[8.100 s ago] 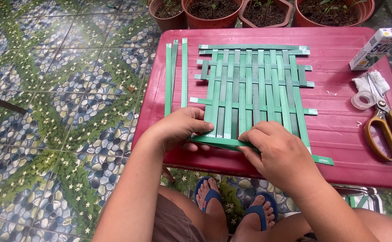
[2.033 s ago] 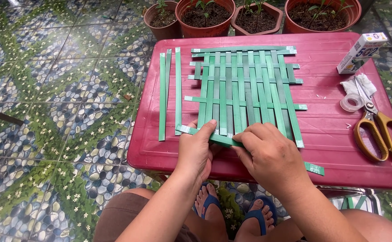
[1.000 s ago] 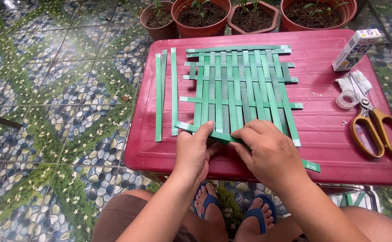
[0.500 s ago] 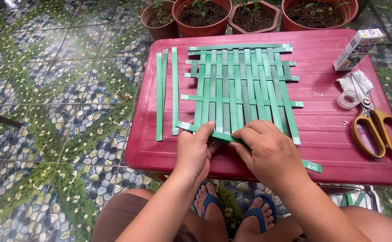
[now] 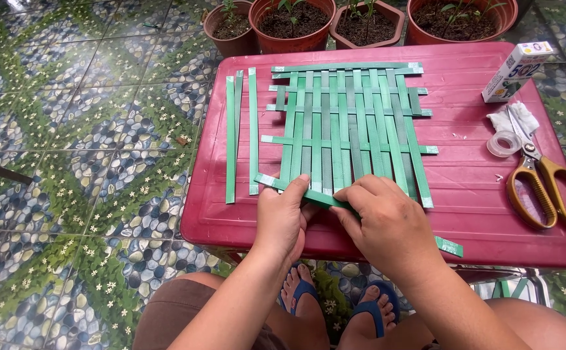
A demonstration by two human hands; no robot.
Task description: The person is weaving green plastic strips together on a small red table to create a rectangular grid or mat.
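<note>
A partly woven mat of green strips [image 5: 351, 120] lies on a low red plastic table [image 5: 477, 188]. A loose green strip [image 5: 271, 181] runs slantwise across the mat's near end, its right tip [image 5: 449, 246] poking out past my wrist. My left hand [image 5: 284, 217] pinches this strip near its left part, fingers on top. My right hand [image 5: 386, 223] rests on the same strip just to the right, fingertips at the lower ends of the upright strips. Both hands hide the middle of the strip.
Two or three spare green strips [image 5: 241, 133] lie left of the mat. Yellow-handled scissors [image 5: 545, 181], a clear tape roll [image 5: 504, 144], crumpled white paper [image 5: 515, 118] and a small white box [image 5: 515, 70] sit at the right. Several potted plants [image 5: 293, 23] stand behind the table on a patterned tile floor.
Over the last seconds my left hand has shifted right along the strip toward my right hand. In the last half second both hands hold almost still.
</note>
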